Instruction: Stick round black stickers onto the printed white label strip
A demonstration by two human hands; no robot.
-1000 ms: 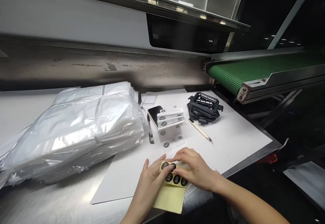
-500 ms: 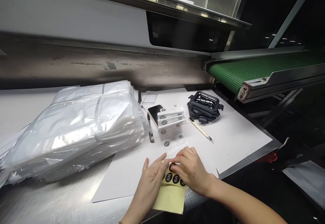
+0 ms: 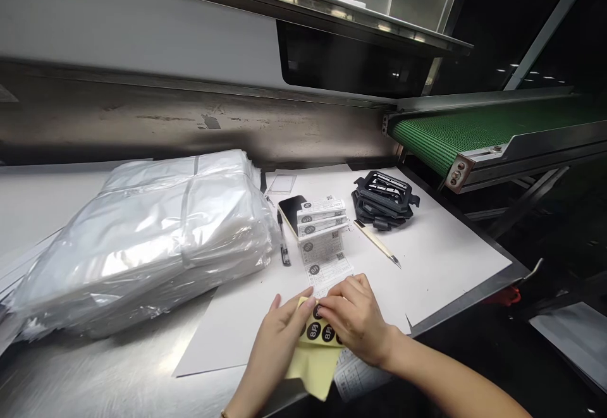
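Observation:
My left hand (image 3: 279, 336) is closed on a yellow sheet of stickers (image 3: 315, 367), thumb along its top edge. Round black stickers (image 3: 313, 331) marked "8月" sit in rows on its upper part, and the lower part is bare and bent. My right hand (image 3: 358, 317) pinches at a sticker by the sheet's top edge, its fingertips partly hiding it. Just beyond my hands, a folded strip of printed labels (image 3: 327, 272) stands in pleats, with round black stickers on several labels. Part of a printed strip (image 3: 358, 377) hangs below my right wrist.
A large plastic-wrapped bundle (image 3: 156, 228) lies to the left. Behind the labels are a pen (image 3: 283, 241) and a phone (image 3: 290, 206). A craft knife (image 3: 378, 244) and stacked black plastic frames (image 3: 384, 198) lie to the right, near a green conveyor belt (image 3: 446, 130).
The sticker sheet has shifted slightly left and its lower part has bent, uncovering more of the printed strip beneath. My right hand still pinches at the sheet's top.

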